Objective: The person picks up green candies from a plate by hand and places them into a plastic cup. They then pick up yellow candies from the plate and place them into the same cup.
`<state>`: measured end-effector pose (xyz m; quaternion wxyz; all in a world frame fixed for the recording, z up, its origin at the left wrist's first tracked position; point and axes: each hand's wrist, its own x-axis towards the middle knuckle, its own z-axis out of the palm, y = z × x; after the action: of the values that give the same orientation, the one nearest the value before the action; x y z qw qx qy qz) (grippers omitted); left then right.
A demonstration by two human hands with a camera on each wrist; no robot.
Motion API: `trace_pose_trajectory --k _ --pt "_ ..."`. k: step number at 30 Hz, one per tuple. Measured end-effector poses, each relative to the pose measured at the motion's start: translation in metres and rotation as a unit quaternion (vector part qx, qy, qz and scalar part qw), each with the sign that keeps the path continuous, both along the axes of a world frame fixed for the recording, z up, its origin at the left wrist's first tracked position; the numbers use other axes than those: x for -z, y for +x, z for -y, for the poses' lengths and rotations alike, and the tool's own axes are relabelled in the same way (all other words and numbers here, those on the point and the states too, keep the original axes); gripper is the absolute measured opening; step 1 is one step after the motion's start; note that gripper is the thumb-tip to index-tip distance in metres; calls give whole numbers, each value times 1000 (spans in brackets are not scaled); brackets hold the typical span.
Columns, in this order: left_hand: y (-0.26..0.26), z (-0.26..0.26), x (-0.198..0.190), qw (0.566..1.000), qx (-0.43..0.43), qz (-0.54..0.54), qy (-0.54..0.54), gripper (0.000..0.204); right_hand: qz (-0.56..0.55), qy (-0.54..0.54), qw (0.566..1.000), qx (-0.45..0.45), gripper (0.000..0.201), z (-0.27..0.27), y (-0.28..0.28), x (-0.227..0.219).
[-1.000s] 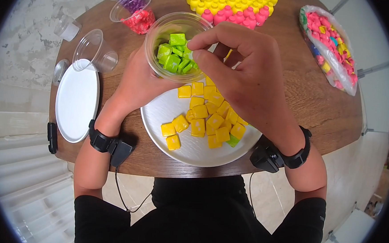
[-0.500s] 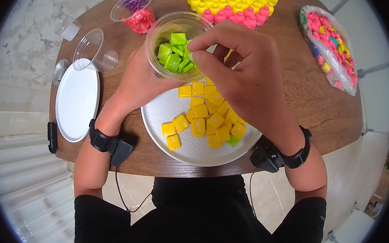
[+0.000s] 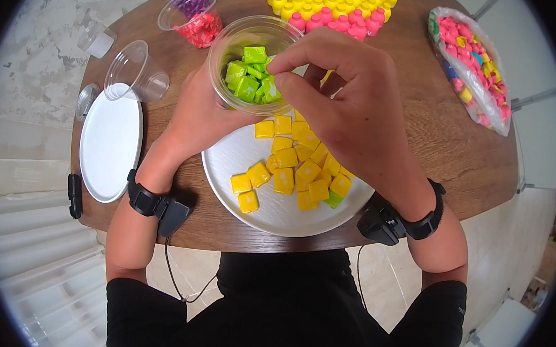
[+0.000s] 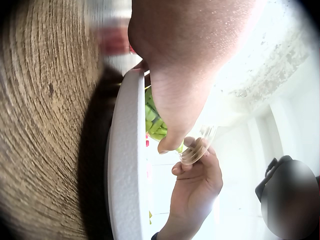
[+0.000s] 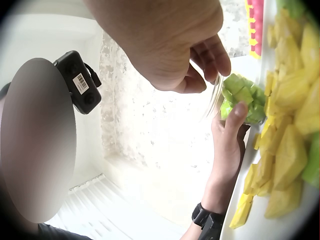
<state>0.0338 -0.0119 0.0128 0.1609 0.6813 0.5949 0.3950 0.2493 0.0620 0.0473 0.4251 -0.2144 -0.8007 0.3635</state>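
A clear plastic cup [image 3: 217, 74] with bright green wrapped square candies [image 3: 248, 89] stands tilted in the grip of my left hand [image 3: 198, 118]. My right hand [image 3: 352, 108] hovers over the cup's right rim, fingers loosely bent. In the right wrist view its thumb and fingertips are apart with nothing visible between them. Below both hands lies a round white plate [image 3: 228, 161] bearing yellow wrapped square candies [image 3: 285, 158] and a green candy [image 3: 333, 200] at their right edge. My right hand hides part of the plate.
Left of the plate are an oval white dish [image 3: 110, 154] and an empty clear cup [image 3: 137, 79]. Further back stand a cup of red pieces [image 3: 201, 32], a cup of purple pieces [image 3: 190, 1] and yellow and pink bottle shapes [image 3: 329, 8]. A bag [image 3: 472, 71] lies at far right.
The green candy at my right fingertips has dropped into the cup among the others. Both hands have stayed nearly in place.
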Motion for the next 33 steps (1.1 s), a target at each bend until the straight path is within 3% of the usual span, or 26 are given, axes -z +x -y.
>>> trace_pose_trajectory --k 33 --pt "-1 0 1 1000 5 16 -9 92 7 23 1000 -1 7 0 -1 1"
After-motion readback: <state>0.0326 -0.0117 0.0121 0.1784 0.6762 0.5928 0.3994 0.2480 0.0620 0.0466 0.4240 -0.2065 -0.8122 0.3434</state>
